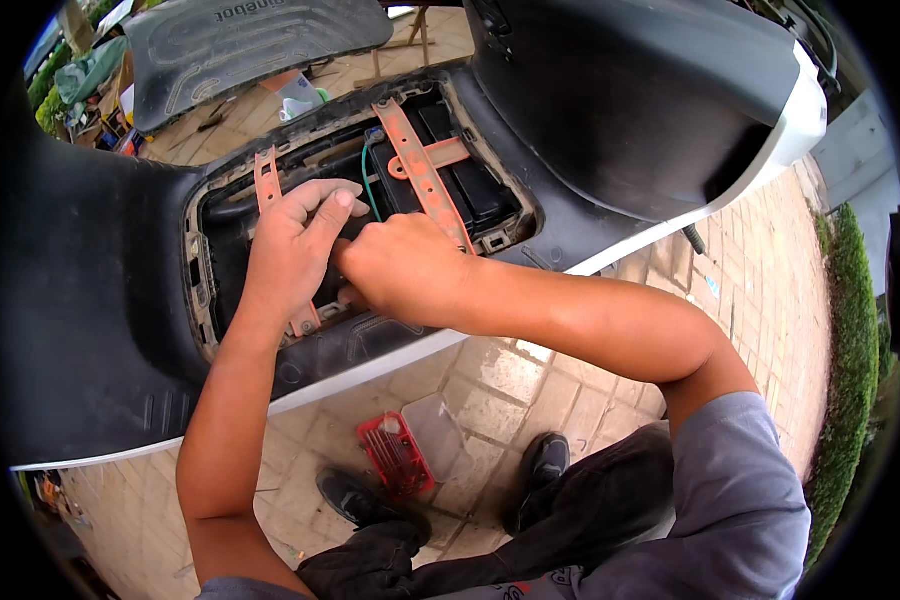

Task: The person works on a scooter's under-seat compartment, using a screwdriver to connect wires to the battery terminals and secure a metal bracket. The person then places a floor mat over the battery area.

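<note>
Both hands are close together over the open compartment in a scooter's black footboard. My left hand is closed, its thumb and fingers drawn together in a pinch; I cannot make out anything between them. Just to its right, my right hand is curled into a fist, fingertips turned inward and hidden. An orange, rust-marked metal bracket crosses the compartment on the right, over a black battery. A second orange bracket runs beneath my left hand. A green wire curves between the two.
A black footboard cover lies beyond the scooter. Between my shoes on the paving sits a red tool case with its clear lid folded back. The scooter's tall black body rises at the right. A hedge lines the far right.
</note>
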The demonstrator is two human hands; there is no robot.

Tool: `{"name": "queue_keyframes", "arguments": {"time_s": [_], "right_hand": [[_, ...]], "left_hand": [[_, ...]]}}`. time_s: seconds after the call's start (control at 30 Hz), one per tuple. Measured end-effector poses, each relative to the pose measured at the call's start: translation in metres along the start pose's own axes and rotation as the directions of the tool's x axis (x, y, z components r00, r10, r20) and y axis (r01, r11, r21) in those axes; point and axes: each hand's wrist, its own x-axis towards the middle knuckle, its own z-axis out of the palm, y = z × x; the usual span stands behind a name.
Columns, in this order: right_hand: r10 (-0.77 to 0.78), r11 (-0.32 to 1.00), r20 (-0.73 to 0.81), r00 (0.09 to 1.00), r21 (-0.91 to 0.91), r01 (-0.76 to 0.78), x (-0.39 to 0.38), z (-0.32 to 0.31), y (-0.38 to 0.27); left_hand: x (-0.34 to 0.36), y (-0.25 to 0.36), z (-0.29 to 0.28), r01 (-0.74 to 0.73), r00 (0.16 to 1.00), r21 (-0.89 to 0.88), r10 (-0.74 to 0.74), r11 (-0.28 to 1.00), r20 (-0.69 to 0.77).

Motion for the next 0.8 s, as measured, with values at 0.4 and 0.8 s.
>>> {"name": "queue_keyframes", "arguments": {"time_s": [0.4,0.8], "right_hand": [[0.142,0.933,-0.423,0.895,0.359,0.021,-0.088,-0.016,0.098],[0.013,0.968,-0.679,0.734,0.194,0.162,-0.095,0.017,0.101]], "left_hand": [[-0.005,0.02,0.065,-0.27,0.899,0.481,0.04,0.834,0.436],[0.16,-0.014,0.023,0.203,0.971,0.195,-0.172,0.96,-0.167]]}}
